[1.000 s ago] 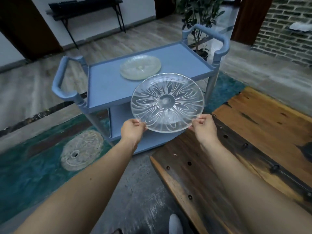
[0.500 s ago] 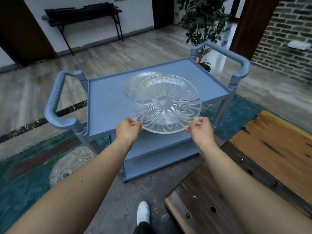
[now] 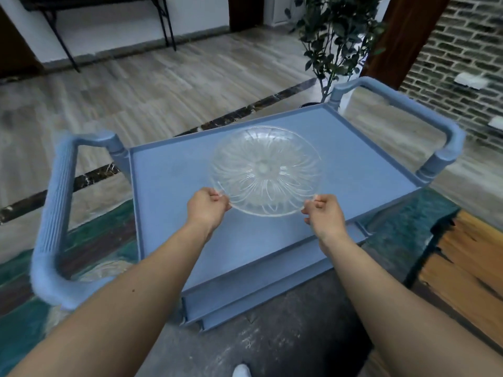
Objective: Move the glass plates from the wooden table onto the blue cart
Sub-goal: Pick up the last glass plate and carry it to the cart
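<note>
A ribbed cart handle [image 3: 58,202] stands at far left. The left hand [image 3: 208,210] pinches the glass plate [image 3: 265,170] at its near rim, over the blue cart [image 3: 168,197] top; the right hand [image 3: 325,214] clamps the opposite side. The plate is clear, petal-patterned. The wooden table [image 3: 468,270] sits right.

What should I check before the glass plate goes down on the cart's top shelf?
1. Grip: left hand and right hand each pinch the near rim of the glass plate: ok.
2. Plate over the top shelf of the blue cart, inside its raised edge: ok.
3. Plate near level: ok.
4. Another plate shows through the held one; whether they line up for stacking: cannot tell.
5. Plate touching anything yet: cannot tell.
6. Cart wheels locked: cannot tell, hidden.
</note>
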Available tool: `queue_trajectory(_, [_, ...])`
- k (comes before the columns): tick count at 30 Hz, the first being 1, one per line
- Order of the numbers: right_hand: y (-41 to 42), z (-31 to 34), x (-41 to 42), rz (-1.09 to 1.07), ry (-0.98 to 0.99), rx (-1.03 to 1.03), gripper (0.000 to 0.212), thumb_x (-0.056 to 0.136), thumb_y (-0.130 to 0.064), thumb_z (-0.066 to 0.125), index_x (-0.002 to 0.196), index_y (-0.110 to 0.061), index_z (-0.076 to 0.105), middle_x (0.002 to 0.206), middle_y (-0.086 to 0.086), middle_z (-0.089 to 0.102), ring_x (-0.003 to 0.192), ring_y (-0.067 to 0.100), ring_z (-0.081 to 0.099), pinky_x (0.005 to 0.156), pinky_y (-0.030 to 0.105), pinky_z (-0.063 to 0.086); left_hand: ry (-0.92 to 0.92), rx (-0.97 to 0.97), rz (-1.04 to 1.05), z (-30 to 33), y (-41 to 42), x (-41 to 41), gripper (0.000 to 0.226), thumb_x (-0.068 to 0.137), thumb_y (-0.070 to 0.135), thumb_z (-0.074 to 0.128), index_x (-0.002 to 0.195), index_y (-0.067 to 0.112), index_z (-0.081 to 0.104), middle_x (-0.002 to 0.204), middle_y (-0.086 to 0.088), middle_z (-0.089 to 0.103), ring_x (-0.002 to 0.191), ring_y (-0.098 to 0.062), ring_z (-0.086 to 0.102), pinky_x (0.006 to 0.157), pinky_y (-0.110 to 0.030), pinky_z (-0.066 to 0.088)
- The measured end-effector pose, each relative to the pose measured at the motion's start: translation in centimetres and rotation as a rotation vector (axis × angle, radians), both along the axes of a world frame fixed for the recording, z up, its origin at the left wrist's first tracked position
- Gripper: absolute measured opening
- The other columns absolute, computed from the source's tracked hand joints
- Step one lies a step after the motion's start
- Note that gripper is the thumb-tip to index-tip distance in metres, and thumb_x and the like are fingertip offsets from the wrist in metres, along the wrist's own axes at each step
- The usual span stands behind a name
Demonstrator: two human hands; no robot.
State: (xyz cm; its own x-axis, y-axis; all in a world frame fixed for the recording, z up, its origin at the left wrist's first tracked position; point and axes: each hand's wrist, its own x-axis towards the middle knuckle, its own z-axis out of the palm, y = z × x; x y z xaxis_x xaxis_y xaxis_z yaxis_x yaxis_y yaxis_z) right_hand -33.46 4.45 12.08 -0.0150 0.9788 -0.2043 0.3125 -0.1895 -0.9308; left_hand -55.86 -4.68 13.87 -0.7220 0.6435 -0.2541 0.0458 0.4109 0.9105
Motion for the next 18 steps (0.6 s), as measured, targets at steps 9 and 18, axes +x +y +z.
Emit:
queue_trajectory(9, [4.3, -2.2, -3.4, -0.053, -0.112, -0.035, 0.015, 0.086, -0.028, 0.064, 0.088, -0.019, 0.052, 0.078, 0.002, 0.068, 0.089, 0.029, 0.067, 0.086, 0.05, 0.055, 0.052, -0.109, -0.1, -1.4, 5.1, -3.9, 0.013, 0.083, 0.016, 0.063, 0.071, 0.017, 0.062, 0.071, -0.001, 0.072, 0.084, -0.022, 0.074, 0.074, -0.03, 0.054])
queue_trajectory(18, [6.0, -3.9, -4.2, -0.072, -0.199, -0.054, 0.024, 0.087, -0.035, 0.066, 0.095, -0.014, 0.056, 0.085, 0.0, 0.067, 0.082, 0.019, 0.06, 0.07, 0.026, 0.04, 0.272, -0.25, -0.23, -2.1, 7.0, -5.4, 0.026, 0.085, 0.028, 0.061, 0.096, 0.004, 0.062, 0.095, -0.014, 0.073, 0.099, -0.032, 0.064, 0.089, -0.037, 0.052])
